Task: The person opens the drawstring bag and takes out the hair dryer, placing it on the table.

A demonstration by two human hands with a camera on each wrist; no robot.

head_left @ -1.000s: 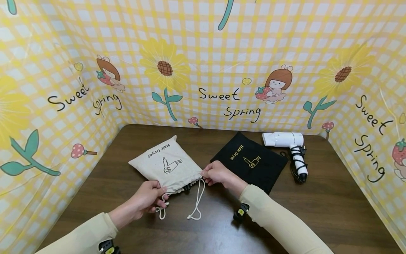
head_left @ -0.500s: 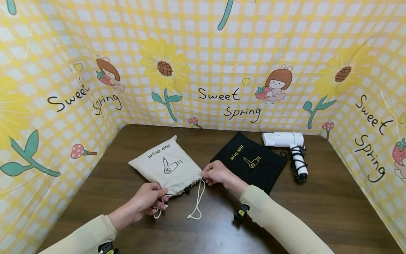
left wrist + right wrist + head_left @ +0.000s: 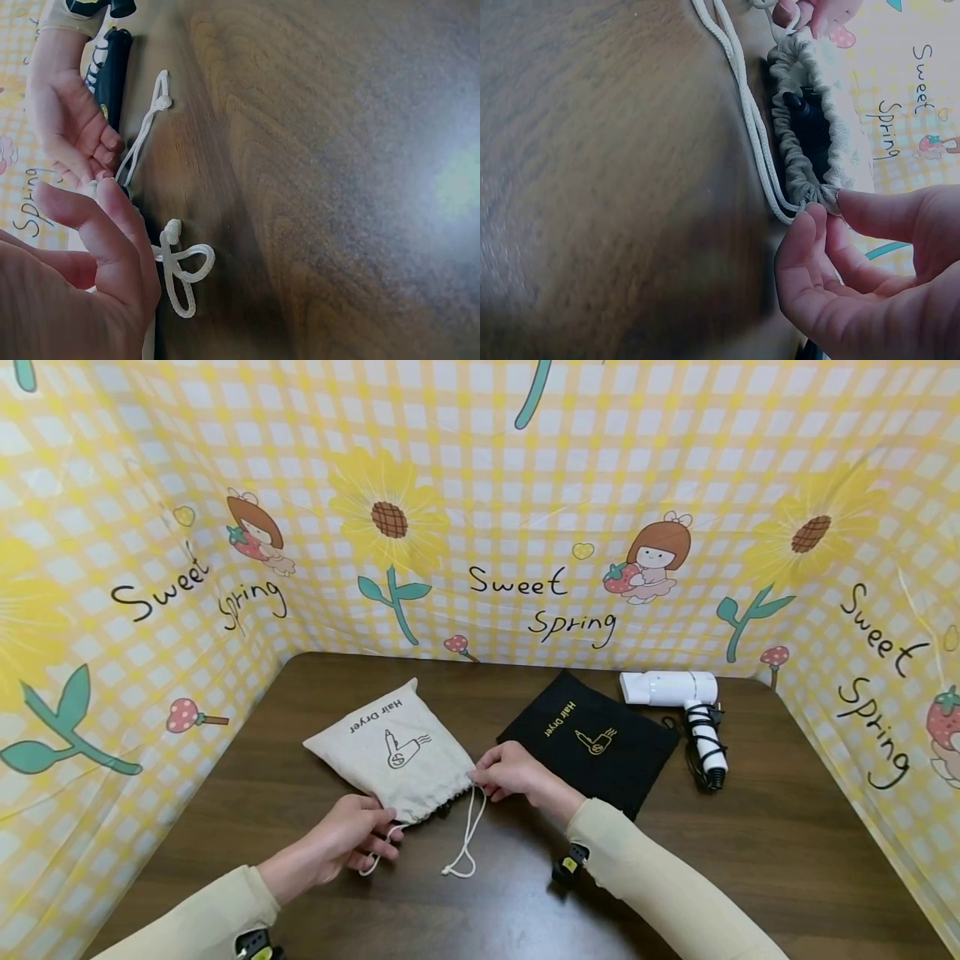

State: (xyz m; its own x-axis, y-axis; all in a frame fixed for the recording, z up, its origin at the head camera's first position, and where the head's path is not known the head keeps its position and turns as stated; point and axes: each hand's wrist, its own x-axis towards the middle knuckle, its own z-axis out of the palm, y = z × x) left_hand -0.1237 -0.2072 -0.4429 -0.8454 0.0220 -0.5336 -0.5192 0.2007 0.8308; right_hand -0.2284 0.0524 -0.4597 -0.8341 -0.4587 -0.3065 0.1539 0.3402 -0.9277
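Observation:
A cream drawstring bag (image 3: 401, 752), printed "Hair Dryer", lies left of centre on the table with its gathered mouth toward me. My left hand (image 3: 348, 839) pinches the left corner of that mouth; one cord loop (image 3: 184, 274) hangs beside its fingers. At the opposite corner, my right hand (image 3: 513, 770) pinches the gathered cloth between thumb and fingertips. The other cord (image 3: 468, 835) trails from there onto the table. Through the opening, the right wrist view shows a dark object (image 3: 810, 124) inside, its kind mostly hidden.
Right of the cream bag lies a flat black "Hair Dryer" bag (image 3: 596, 739), partly behind my right hand. A white hair dryer (image 3: 671, 689), its black cord wound round the handle, lies at the back right. A patterned yellow cloth (image 3: 487, 510) walls the brown table (image 3: 675, 877).
The bag's mouth has drawn slightly narrower, its right corner shifting a little left with my right hand. My left fingers have shifted slightly on the left corner and cord.

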